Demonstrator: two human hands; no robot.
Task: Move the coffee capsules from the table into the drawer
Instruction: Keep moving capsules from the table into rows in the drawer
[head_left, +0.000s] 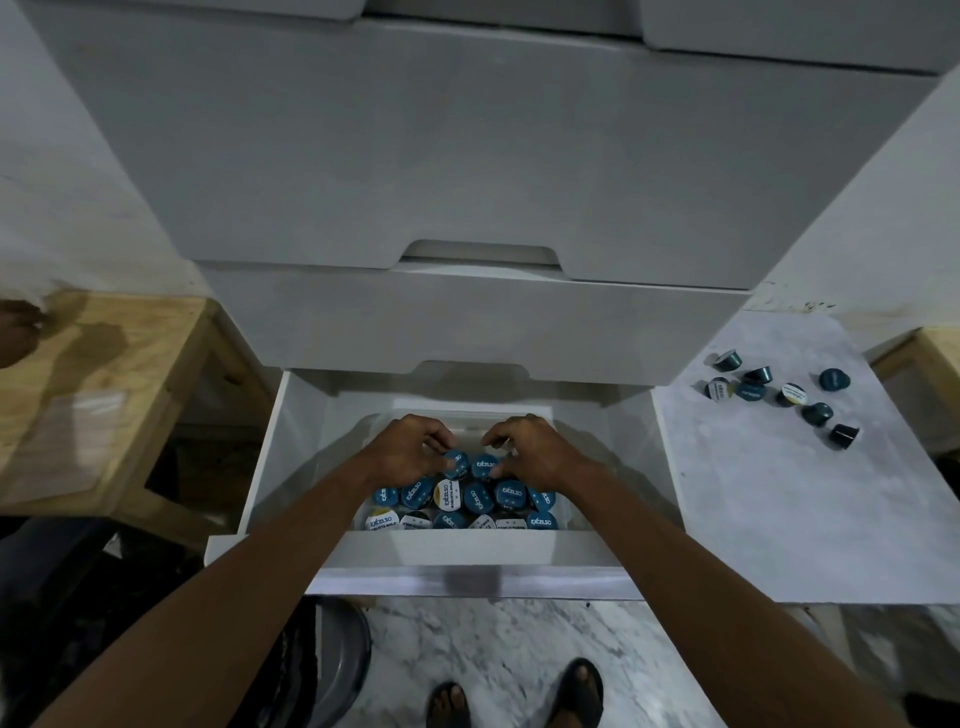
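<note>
eight capsules (750, 391) on table (779, 493); left hand (410, 452), right hand (535, 452) each hold one.

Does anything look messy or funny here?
Yes. The capsules left on the table lie scattered, several tipped on their sides, while those in the drawer sit packed in rows, lids up.

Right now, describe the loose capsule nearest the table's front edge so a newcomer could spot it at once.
Find the pale marbled table right of the open drawer. Loose capsules lie scattered toward its back. The black capsule is the one closest to you, on its side, showing no teal or printed lid.
</note>
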